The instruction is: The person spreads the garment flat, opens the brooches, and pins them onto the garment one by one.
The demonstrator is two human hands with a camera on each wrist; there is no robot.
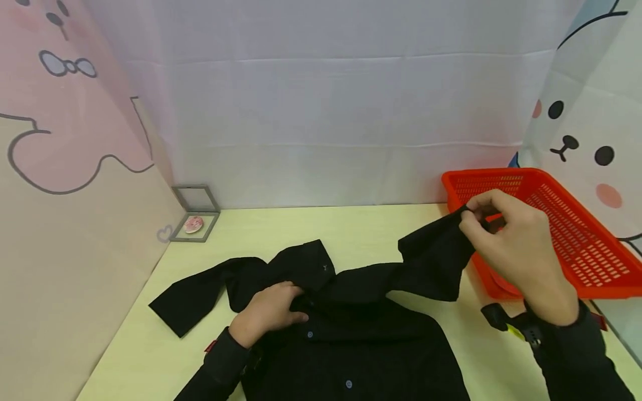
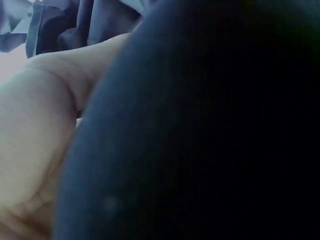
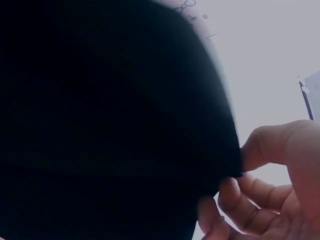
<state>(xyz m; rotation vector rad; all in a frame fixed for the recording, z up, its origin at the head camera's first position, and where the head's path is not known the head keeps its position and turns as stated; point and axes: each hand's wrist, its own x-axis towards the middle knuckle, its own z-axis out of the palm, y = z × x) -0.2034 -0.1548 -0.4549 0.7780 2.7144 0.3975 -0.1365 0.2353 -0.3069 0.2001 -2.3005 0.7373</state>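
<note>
A black button-up shirt (image 1: 351,345) is spread over the pale table, with small grey-blue buttons down its front. Its collar has a small light mark. My right hand (image 1: 521,245) pinches the corner of one sleeve (image 1: 436,256) between thumb and fingers, raising it beside the red basket. In the right wrist view the dark cloth (image 3: 115,120) fills most of the picture and ends at my fingertips. My left hand (image 1: 271,314) rests on the shirt just below the collar, thumb extended. Dark fabric hides most of the left wrist view. The other sleeve (image 1: 190,301) stretches out leftward.
A red plastic basket (image 1: 597,245) with slotted walls stands at the right, partly behind my right hand. In the back left corner is an opened grey-framed case (image 1: 195,227) holding a pink round item. Printed cloth walls (image 1: 326,111) enclose the table (image 1: 301,225).
</note>
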